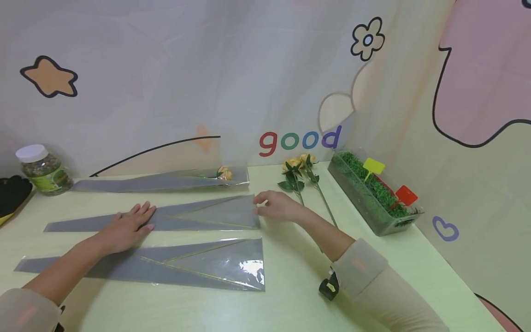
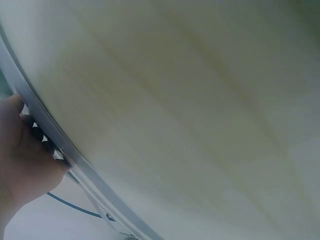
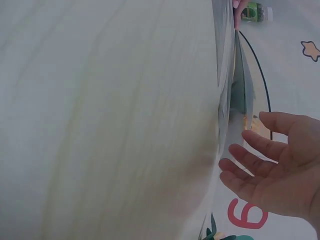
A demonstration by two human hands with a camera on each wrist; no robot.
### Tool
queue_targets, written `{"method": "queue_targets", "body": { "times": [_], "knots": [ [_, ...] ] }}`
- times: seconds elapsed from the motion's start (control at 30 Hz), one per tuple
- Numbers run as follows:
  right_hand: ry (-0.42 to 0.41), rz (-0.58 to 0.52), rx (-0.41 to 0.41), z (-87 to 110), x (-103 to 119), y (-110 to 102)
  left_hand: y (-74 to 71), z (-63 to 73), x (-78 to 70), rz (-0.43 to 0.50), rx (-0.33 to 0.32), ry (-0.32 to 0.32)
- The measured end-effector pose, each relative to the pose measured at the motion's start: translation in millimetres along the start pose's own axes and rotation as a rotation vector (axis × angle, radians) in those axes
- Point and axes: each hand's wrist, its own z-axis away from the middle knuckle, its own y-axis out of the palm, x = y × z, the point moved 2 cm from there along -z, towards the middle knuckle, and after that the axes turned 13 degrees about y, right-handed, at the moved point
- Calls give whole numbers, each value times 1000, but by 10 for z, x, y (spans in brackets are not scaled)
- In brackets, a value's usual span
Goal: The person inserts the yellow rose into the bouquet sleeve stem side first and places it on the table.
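Observation:
Three long, tapered grey flower sleeves lie on the table. My left hand (image 1: 128,228) rests with straight fingers on the middle sleeve (image 1: 207,214), left of its centre. At that sleeve's wide right end is my right hand (image 1: 280,206), thumb and fingers apart around the edge. In the right wrist view the right hand (image 3: 280,160) shows loosely spread fingers and holds nothing. Nearer me lies the front sleeve (image 1: 207,263), with gold lines and a glossy clear end. The back sleeve (image 1: 145,183) contains a yellow rose (image 1: 225,173).
Two yellow roses (image 1: 292,165) with long stems lie beyond the right hand, partly behind that forearm. A clear box (image 1: 361,200) of artificial grass, with yellow and red tags, stands at the right. A white-lidded jar (image 1: 45,173) and a black item (image 1: 12,196) are at the far left.

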Motion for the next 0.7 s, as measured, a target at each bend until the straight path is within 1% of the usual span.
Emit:
{"method": "queue_targets", "body": {
  "times": [0.2, 0.47, 0.5, 0.6, 0.7],
  "knots": [
    [3, -18, 27, -60, 7, 5, 7, -14, -12, 1, 1, -8],
    [29, 84, -45, -238, -78, 2, 8, -26, -13, 10, 11, -11],
    [24, 99, -50, -254, -93, 6, 8, -25, -12, 12, 10, -11],
    [-22, 188, -68, -287, -117, 21, 7, -18, -13, 14, 7, -13],
    [-45, 305, -74, -299, -120, 44, 7, -12, -15, 14, 5, -12]
  ]
}}
